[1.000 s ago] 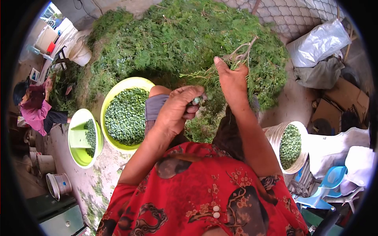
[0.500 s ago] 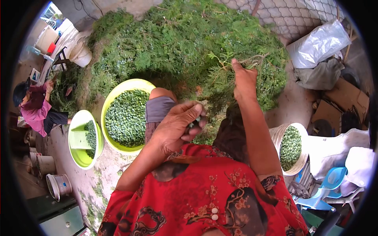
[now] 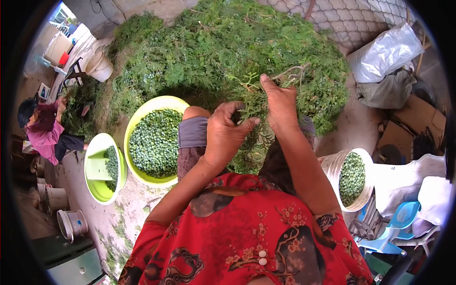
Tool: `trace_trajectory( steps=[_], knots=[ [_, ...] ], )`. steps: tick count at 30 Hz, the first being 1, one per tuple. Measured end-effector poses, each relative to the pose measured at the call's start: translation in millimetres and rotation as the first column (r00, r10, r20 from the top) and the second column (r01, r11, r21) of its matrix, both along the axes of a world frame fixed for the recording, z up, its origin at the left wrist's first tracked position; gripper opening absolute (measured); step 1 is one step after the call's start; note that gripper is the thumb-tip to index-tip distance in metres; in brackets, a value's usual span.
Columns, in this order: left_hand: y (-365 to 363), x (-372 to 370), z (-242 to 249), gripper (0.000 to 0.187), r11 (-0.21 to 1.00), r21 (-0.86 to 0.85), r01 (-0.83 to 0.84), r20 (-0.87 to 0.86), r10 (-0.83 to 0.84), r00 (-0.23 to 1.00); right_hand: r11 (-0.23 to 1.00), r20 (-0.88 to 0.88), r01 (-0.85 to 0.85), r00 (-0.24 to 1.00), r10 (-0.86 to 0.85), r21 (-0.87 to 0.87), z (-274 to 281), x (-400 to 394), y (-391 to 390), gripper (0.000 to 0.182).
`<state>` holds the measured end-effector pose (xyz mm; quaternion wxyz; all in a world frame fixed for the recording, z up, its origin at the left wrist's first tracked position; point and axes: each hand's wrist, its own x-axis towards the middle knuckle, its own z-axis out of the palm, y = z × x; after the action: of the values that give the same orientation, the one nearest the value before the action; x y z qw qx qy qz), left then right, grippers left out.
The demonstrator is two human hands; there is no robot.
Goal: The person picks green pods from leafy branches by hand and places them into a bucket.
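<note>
My right hand (image 3: 282, 107) grips a leafy evergreen branch (image 3: 254, 92), thumb on top, its bare woody stem (image 3: 292, 71) sticking out beyond the hand. Close on the left, my left hand (image 3: 224, 135) reaches to the foliage with thumb and index finger apart. Its other fingers curl underneath, and whatever lies in the palm is hidden. Beyond both hands spreads a large heap of cut evergreen branches (image 3: 204, 52) dotted with bluish-green berries. Beside my left knee stands a yellow-green tub (image 3: 128, 135) filled with green berries (image 3: 159, 142).
A smaller green basin (image 3: 97, 190) with a ribbed insert sits left of the tub. To my right, a white bucket (image 3: 332, 166) holds berries. At far left a person (image 3: 45, 126) in pink handles branches. A blue plastic chair (image 3: 403, 216) and silvery sacks (image 3: 387, 52) stand at right.
My left hand, earlier curled around some green berries near my lap, has turned over and moved up to the branch. My right hand has brought the branch left and closer to it.
</note>
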<state>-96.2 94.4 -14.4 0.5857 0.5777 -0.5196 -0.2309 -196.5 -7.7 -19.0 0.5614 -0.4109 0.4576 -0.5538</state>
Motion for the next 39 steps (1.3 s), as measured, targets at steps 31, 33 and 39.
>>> trace_trajectory(
  steps=[31, 33, 39],
  knots=[
    [7.0, 19.2, 48.0, 0.022, 0.590, 0.241, 0.771, -0.948, -0.025, 0.316, 0.963, -0.710, -0.255, 0.694, 0.120, -0.086, 2.1, 11.5, 3.7, 0.074],
    [8.5, 18.9, 46.8, 0.021, 0.591, 0.268, 0.761, -0.947, 0.015, 0.322, 0.920, -0.724, -0.252, 0.689, -0.047, -0.300, -14.5, 12.4, -7.4, 0.072],
    [34.0, 26.3, 29.3, 0.025, 0.615, 0.017, 0.788, -0.992, -0.089, 0.091, 0.977, -0.606, 0.174, 0.793, -0.066, 0.121, 11.4, -51.8, -48.7, 0.059]
  ],
)
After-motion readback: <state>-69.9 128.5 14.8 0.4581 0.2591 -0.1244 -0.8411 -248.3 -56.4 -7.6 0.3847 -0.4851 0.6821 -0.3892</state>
